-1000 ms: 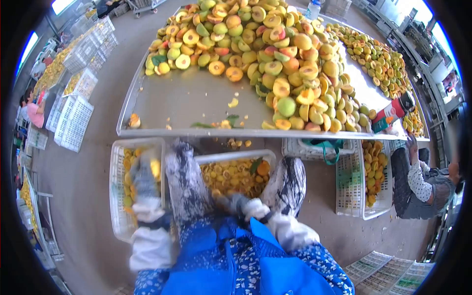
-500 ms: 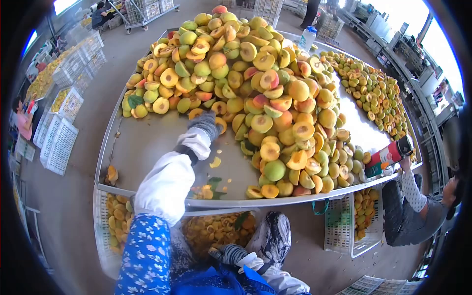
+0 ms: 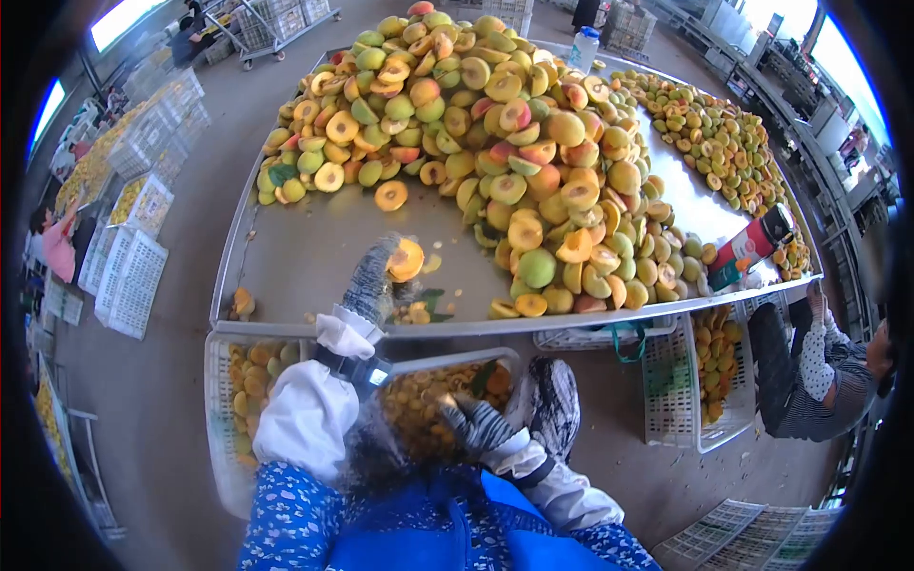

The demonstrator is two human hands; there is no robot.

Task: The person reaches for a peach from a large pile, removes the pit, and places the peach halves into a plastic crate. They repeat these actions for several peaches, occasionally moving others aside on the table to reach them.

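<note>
My left hand (image 3: pixel 369 278), in a grey striped glove, is closed on a peach half (image 3: pixel 407 260) just above the front of the metal table (image 3: pixel 314 247). The cut face with its hollow is turned up. My right hand (image 3: pixel 481 424), gloved the same way, is over a crate of cut fruit pieces (image 3: pixel 419 395) at my lap. Its fingers are curled, and a small pale bit shows at their tips, too small to name. A single peach half (image 3: pixel 390 196) lies cut side up in front of the large heap of peach halves (image 3: pixel 457 105).
A crate of fruit (image 3: pixel 221 419) stands at my left knee, another (image 3: pixel 671 400) to the right. A red-and-black bottle (image 3: pixel 752 249) lies on the table's right edge, near a seated person (image 3: pixel 824 371). A clear blue-capped bottle (image 3: pixel 584 49) stands behind the heap.
My left hand has drawn back from the heap toward the table's front edge with a peach half. My right hand has lifted slightly. The seated person's hand has left the red-and-black bottle.
</note>
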